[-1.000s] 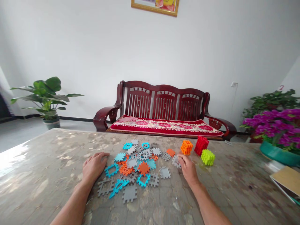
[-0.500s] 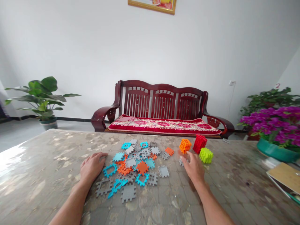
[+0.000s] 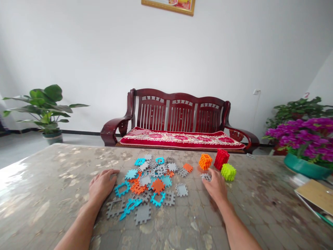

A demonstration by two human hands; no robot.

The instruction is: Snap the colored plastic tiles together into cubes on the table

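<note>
My left hand rests palm down on the table, open with fingers stretched, just left of a loose pile of flat interlocking tiles. The pile mixes grey tiles, blue frames and orange tiles. My right hand is low over the table to the right of the pile, thumb and fingers apart around the edge of a small grey lattice tile. Just beyond that hand stand an orange tile stack, a red one and a lime-green one.
The table has a glossy patterned cover. On its right are purple flowers in a teal planter and a tan book or box. One grey piece lies near the far edge. A wooden bench stands beyond.
My right hand has shifted slightly right, and its fingers have drawn back from beside the orange stack. More of the small grey lattice tile shows now. My left hand has stayed put.
</note>
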